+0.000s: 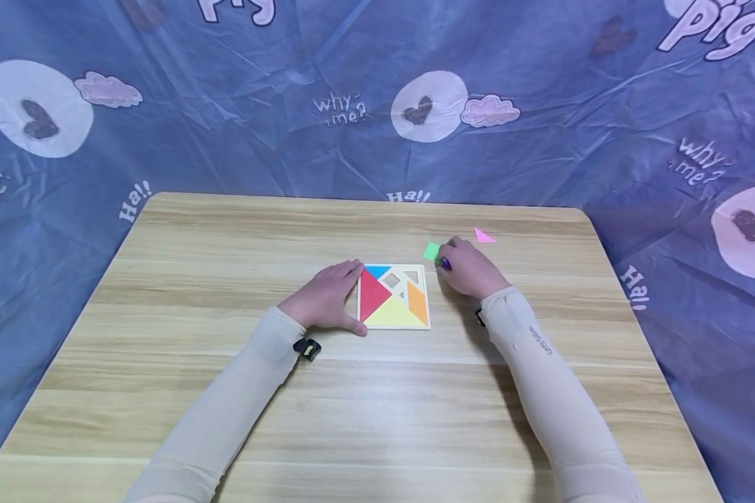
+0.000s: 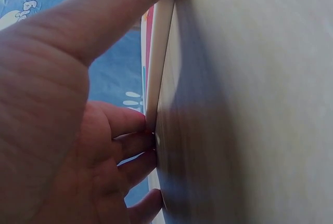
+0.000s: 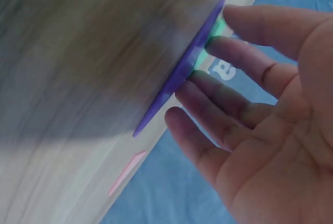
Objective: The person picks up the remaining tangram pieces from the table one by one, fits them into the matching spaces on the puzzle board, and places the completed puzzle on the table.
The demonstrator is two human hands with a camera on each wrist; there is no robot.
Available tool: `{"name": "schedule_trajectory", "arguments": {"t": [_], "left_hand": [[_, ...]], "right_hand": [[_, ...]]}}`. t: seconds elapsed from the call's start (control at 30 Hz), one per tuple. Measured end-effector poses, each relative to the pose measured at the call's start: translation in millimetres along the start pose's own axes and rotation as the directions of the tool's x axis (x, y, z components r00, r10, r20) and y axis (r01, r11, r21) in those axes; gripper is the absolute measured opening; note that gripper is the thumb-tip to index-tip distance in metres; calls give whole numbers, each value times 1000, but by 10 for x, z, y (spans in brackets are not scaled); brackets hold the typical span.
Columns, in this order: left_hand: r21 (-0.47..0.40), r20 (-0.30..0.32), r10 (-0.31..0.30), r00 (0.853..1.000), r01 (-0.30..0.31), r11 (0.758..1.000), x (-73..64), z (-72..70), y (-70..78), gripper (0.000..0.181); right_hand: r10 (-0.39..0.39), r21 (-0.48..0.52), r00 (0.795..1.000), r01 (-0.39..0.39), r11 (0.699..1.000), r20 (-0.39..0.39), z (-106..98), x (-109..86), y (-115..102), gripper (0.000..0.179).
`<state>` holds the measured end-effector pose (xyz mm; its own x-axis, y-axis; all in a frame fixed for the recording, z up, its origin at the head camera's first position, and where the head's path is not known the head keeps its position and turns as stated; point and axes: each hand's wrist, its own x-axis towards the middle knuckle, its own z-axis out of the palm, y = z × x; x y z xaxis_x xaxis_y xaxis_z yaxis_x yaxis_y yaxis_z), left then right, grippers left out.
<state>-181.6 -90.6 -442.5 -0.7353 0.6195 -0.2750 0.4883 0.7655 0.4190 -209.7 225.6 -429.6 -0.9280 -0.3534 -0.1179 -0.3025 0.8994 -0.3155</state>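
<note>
A white tangram board (image 1: 395, 328) lies on the table with red (image 1: 372, 296), yellow (image 1: 395, 314), orange (image 1: 417, 303) and blue (image 1: 376, 270) pieces in it, beside several unfilled cut-outs. My left hand (image 1: 330, 297) holds the board's left side, thumb by the lower corner and fingers along the upper part; its edge (image 2: 161, 47) shows between them in the left wrist view. Right of the board, my right hand (image 1: 470, 269) pinches a purple triangle (image 3: 182, 68) in its fingertips, mostly covered from above. Close by those fingertips lies a green square (image 1: 431, 251).
A pink triangle (image 1: 484, 236) lies beyond my right hand, towards the table's far edge. The wood-grain table (image 1: 365, 419) ends at a blue printed cloth (image 1: 258, 140) that hangs behind and at both sides.
</note>
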Motion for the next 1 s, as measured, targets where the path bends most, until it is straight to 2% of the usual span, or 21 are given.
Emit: {"name": "schedule_trajectory", "arguments": {"t": [0.1, 0.33, 0.47, 0.63, 0.77, 0.9, 1.0], "left_hand": [[-2, 1, 0, 1000, 0, 1000, 1, 5, 3, 133], [6, 2, -1, 1000, 1, 1000, 8, 4, -2, 132], [8, 0, -2, 1000, 2, 1000, 15, 4, -11, 132], [9, 2, -5, 1000, 5, 1000, 21, 14, -18, 133], [16, 3, -6, 1000, 6, 1000, 27, 23, -20, 133], [9, 0, -3, 1000, 3, 1000, 29, 23, -17, 132], [3, 1, -2, 1000, 2, 1000, 27, 24, -19, 132]], "right_hand": [[8, 4, 1000, -8, 1000, -6, -5, -19, 25, 18], [105, -74, 994, -105, 992, -1, 21, -16, 52, 53], [131, -80, 991, -132, 988, -23, 26, 1, 35, 47], [155, -3, 987, -155, 988, -49, 7, 7, 34, 37], [162, 102, 986, -157, 982, -47, -16, -17, 63, 29], [189, 245, 981, -175, 954, -38, -48, -69, 98, 13], [209, 320, 977, -183, 930, -49, -77, -115, 116, 10]]}}
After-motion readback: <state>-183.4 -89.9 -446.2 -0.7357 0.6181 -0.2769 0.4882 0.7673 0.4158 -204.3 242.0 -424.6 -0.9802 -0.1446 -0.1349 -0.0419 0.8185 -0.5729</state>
